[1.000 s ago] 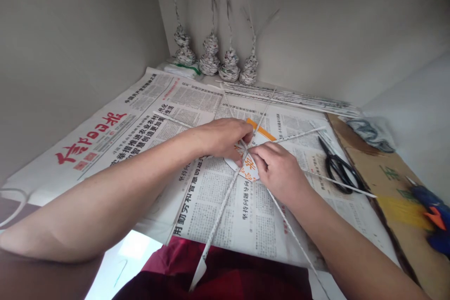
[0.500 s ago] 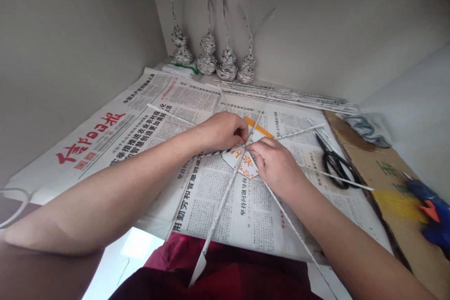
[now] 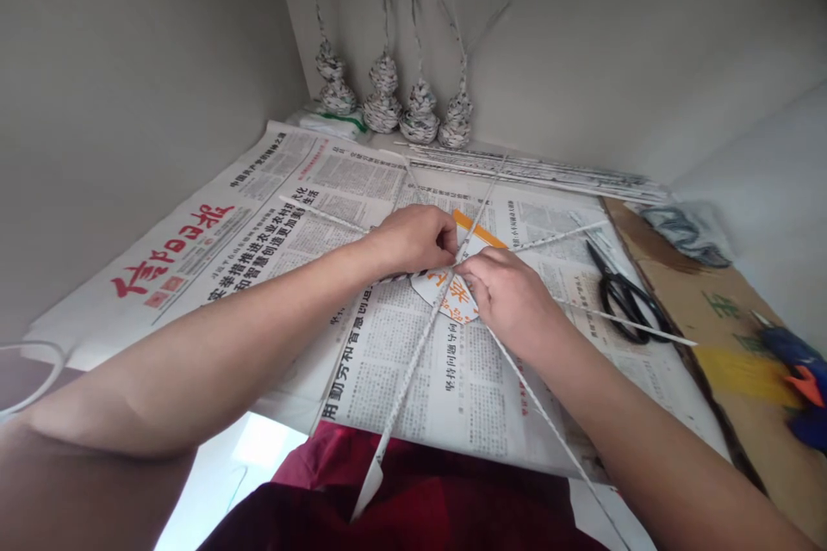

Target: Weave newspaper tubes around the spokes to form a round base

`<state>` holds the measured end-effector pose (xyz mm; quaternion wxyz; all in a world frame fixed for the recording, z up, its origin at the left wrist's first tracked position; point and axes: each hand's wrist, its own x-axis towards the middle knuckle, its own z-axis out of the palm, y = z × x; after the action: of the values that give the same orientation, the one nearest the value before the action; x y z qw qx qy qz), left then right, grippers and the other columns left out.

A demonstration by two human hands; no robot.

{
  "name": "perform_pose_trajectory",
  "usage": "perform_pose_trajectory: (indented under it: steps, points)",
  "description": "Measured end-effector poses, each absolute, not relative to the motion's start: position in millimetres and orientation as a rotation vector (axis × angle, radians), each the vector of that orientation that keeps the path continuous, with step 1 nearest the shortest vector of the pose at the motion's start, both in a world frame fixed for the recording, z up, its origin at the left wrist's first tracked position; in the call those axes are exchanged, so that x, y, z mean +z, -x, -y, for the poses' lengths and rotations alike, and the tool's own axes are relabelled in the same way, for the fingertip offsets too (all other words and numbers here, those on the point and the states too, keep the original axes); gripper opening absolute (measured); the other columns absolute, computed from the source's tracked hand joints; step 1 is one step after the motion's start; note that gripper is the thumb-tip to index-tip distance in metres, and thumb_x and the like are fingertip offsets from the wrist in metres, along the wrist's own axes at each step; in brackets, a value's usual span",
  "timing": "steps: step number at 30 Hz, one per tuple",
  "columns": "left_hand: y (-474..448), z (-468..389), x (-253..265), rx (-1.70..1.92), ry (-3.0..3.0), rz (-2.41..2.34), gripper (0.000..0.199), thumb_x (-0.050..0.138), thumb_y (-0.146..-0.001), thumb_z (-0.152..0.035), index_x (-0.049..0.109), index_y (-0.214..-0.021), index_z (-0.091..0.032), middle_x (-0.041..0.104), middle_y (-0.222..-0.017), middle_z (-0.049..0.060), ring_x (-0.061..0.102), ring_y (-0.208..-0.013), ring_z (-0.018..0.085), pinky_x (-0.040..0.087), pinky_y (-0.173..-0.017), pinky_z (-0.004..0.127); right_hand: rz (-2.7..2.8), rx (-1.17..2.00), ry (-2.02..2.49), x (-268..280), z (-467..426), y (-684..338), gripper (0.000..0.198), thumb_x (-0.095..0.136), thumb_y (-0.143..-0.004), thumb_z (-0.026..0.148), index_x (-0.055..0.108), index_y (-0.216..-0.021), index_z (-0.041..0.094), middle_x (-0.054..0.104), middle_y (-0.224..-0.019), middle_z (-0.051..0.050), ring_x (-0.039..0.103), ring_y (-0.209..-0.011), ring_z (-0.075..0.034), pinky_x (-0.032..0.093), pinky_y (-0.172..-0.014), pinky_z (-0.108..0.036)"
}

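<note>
Several rolled newspaper sticks [image 3: 413,362] cross like spokes over a round white card [image 3: 462,303] with orange print and an orange strip. At the crossing, my left hand [image 3: 419,239] is closed, its fingertips pinching the paper sticks from the left. My right hand [image 3: 507,288] meets it from the right, thumb and fingers pressed on the same crossing. The two hands nearly touch. The fingers partly hide the crossing, so how the sticks are joined there cannot be made out. One stick's flattened end [image 3: 367,491] reaches over the red cloth at the near edge.
Newspaper sheets [image 3: 258,164] cover the table. Woven paper gourds [image 3: 382,103] stand at the back wall, beside a bundle of paper sticks [image 3: 536,172]. Black scissors [image 3: 624,306] lie right of my right hand. Further right are cardboard [image 3: 672,254] and a blue glue gun [image 3: 785,353].
The whole view has shifted slightly, so everything appears a little further right. Both hands keep their pinch at the crossing, with hardly any movement of the fingers.
</note>
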<state>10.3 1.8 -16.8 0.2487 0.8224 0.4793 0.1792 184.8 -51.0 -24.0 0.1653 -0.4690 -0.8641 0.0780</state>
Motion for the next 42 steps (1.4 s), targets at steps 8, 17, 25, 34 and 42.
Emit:
perform_pose_trajectory:
  steps: [8, 17, 25, 34, 42]
  points:
    - [-15, 4, -10, 0.397, -2.286, -1.446, 0.011, 0.066, -0.061, -0.027, 0.068, -0.071, -0.022, 0.068, -0.077, 0.000, 0.057, -0.071, 0.016, 0.036, -0.060, 0.026, 2.495, 0.196, 1.339, -26, 46, -185, 0.025, 0.044, -0.081, 0.004, 0.065, -0.079, 0.017, 0.060, -0.079, -0.007, 0.057, -0.079, -0.020, 0.044, -0.071, -0.032]
    - [3, -15, -19, 0.464, -2.062, -1.078, 0.025, 0.064, -0.067, -0.020, 0.070, -0.091, -0.015, 0.069, -0.080, 0.001, 0.058, -0.070, 0.012, 0.042, -0.065, 0.023, 2.226, 0.362, 1.191, -40, 42, -202, 0.022, 0.055, -0.082, 0.014, 0.071, -0.096, 0.022, 0.070, -0.086, -0.002, 0.063, -0.075, -0.014, 0.048, -0.071, -0.027]
    - [0, -14, -25, 0.499, -2.117, -1.115, 0.034, 0.065, -0.060, -0.013, 0.068, -0.094, -0.016, 0.066, -0.080, 0.000, 0.057, -0.071, 0.012, 0.042, -0.064, 0.023, 2.458, 0.213, 1.288, -30, 46, -187, 0.031, 0.045, -0.080, 0.002, 0.070, -0.090, 0.017, 0.064, -0.086, -0.008, 0.059, -0.085, -0.021, 0.046, -0.076, -0.033]
    - [0, -13, -24, 0.501, -2.094, -1.102, 0.037, 0.066, -0.060, -0.013, 0.064, -0.097, -0.015, 0.061, -0.078, -0.001, 0.056, -0.070, 0.012, 0.043, -0.064, 0.023, 2.557, 0.158, 1.357, -28, 44, -182, 0.034, 0.043, -0.078, -0.001, 0.068, -0.091, 0.018, 0.060, -0.083, -0.008, 0.056, -0.086, -0.023, 0.044, -0.074, -0.034]
    - [-1, -12, -24, 0.481, -2.123, -1.169, 0.042, 0.065, -0.060, -0.013, 0.061, -0.102, -0.016, 0.060, -0.077, -0.001, 0.055, -0.069, 0.012, 0.041, -0.063, 0.023, 2.138, 0.512, 1.288, -37, 41, -200, 0.025, 0.052, -0.084, 0.014, 0.071, -0.096, 0.023, 0.071, -0.093, -0.002, 0.064, -0.082, -0.015, 0.048, -0.076, -0.028]
